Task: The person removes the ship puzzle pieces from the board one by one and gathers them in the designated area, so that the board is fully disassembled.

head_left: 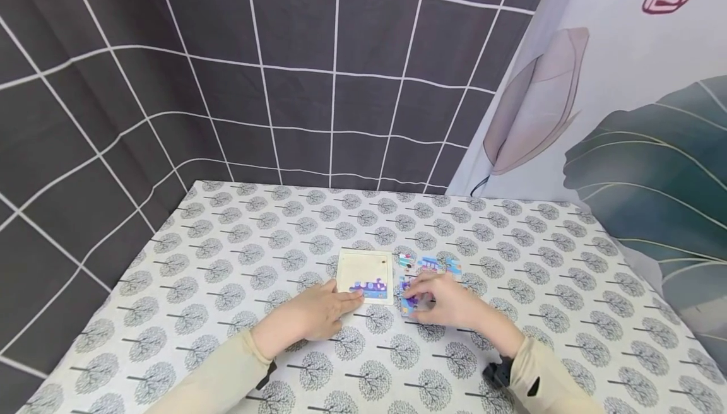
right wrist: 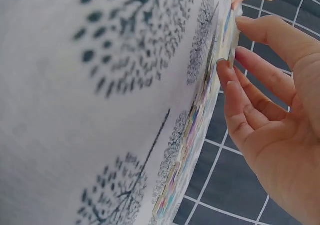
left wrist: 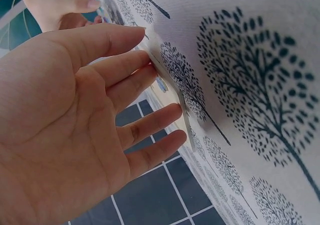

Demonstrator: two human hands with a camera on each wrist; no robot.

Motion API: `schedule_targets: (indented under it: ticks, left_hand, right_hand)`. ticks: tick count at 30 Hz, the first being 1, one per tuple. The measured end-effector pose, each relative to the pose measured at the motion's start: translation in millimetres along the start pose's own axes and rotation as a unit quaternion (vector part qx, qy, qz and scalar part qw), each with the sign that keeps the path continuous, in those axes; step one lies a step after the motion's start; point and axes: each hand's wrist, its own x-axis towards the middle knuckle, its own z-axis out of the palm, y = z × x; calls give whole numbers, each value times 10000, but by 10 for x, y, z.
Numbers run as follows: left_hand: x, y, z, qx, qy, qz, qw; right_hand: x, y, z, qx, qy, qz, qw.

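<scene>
Cream-coloured and square, one puzzle tray (head_left: 358, 267) is shown flat on the tree-patterned worktop (head_left: 238, 269), set between and just ahead of two bare hands. Its lower part is partly filled by a purple-and-blue picture section (head_left: 372, 289); how many pieces are joined there cannot be told. One small dark spot is seen near its far right corner.

By the left hand (head_left: 315, 313), the tray's near edge is touched: the fingers are held straight and slightly parted, with their tips laid at the rim and nothing gripped. By the right hand (head_left: 451, 300), one purple-and-blue puzzle piece (head_left: 407, 305) is pinched just to the right of the tray, the fingers curled and only a narrow gap left between the tips and the thumb. Beyond that hand, at least three loose pieces (head_left: 430, 264) are spread in a row near the tray's far right corner; an exact count is prevented by overlap and small size.

Two pale sleeves (head_left: 548, 379) and two black wrist mounts (head_left: 496, 373) are worn. The worktop is backed by one dark gridded curtain (head_left: 295, 98) and one pale leaf-printed drape (head_left: 536, 136).
</scene>
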Motion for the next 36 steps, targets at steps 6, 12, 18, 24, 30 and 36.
schedule_targets:
  ticks: [6,12,18,24,30,36]
  left_hand:
    - [-10,1,4,27,3,12,10000]
    - [-25,-9,13,65,-42,-11,10000]
    - [-45,-21,24,45,-47,-49,10000]
    - [-46,-16,29,119,11,7,9999]
    - [-10,-25,43,247,17,49,9997]
    - [34,-42,29,199,-80,34,9998]
  right_hand:
    - [-11,-26,20,177,-198,120,9996]
    - [-3,-37,5,221,-222,139,9994]
    - [14,-24,37,192,-374,46,9991]
    - [5,-24,61,93,-260,-168,9995]
    - [-16,-35,58,-91,-161,-214,9996]
    - [-43,-75,41,-44,-68,-16,10000]
